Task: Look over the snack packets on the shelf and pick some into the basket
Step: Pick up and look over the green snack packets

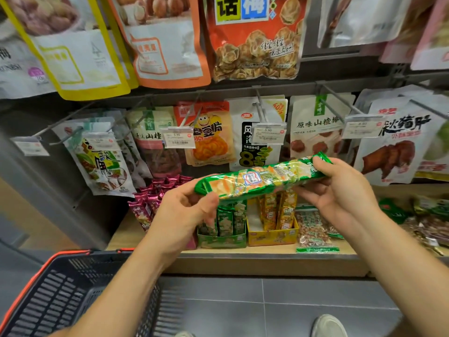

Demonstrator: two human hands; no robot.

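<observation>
A long green snack packet (262, 178) lies crosswise in the air in front of the shelf, held at both ends. My left hand (184, 212) grips its left end between thumb and curled fingers. My right hand (340, 188) grips the right end, thumb on top. Below at the left hangs a black shopping basket (73, 288) with an orange rim, under my left forearm. It looks empty where its inside shows.
The wooden shelf ledge (243, 261) carries a green display box (222, 239), a yellow display box (272, 237), a peanut bag (313, 232) and pink packets (150, 200). Hanging packets on metal pegs with price tags (267, 133) fill the wall above. Grey floor tiles and a shoe (329, 325) lie below.
</observation>
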